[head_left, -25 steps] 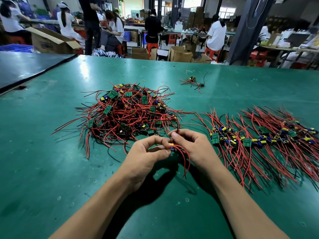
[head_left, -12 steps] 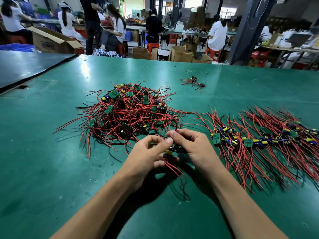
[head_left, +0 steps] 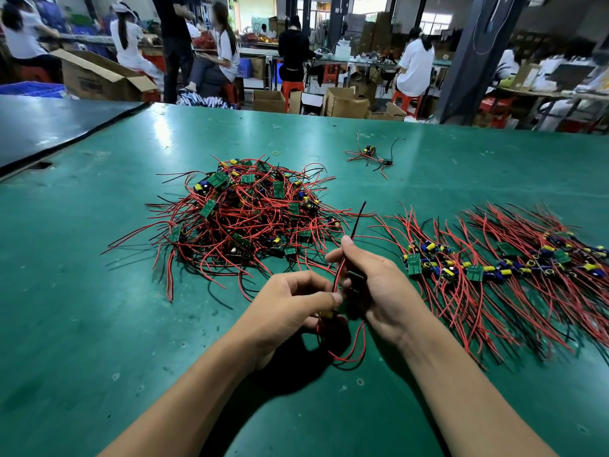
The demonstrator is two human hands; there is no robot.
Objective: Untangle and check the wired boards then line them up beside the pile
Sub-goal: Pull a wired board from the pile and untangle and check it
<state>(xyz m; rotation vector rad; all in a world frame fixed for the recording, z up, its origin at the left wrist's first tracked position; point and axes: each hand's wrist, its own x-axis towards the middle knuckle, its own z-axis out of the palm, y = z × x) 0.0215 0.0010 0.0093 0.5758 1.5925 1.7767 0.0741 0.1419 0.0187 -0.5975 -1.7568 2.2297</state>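
A tangled pile (head_left: 244,212) of small green boards with red and black wires lies mid-table. To its right, a row of sorted boards (head_left: 494,265) stretches out with wires fanned toward me. My left hand (head_left: 290,308) pinches one wired board (head_left: 326,315), mostly hidden by my fingers, just above the mat. My right hand (head_left: 372,285) grips that board's red and black wire pair (head_left: 354,225), which sticks up past my fingers. More of its wires loop below my hands (head_left: 352,354).
A small loose bundle of wired boards (head_left: 370,155) lies at the far middle of the green table (head_left: 99,324). A dark table (head_left: 49,123) adjoins at the far left. People sit at benches among cardboard boxes beyond the far edge.
My right hand has slid up along a wire pair and pulled it straight upward. My left hand has lowered slightly with the board, whose other wires now loop beneath.
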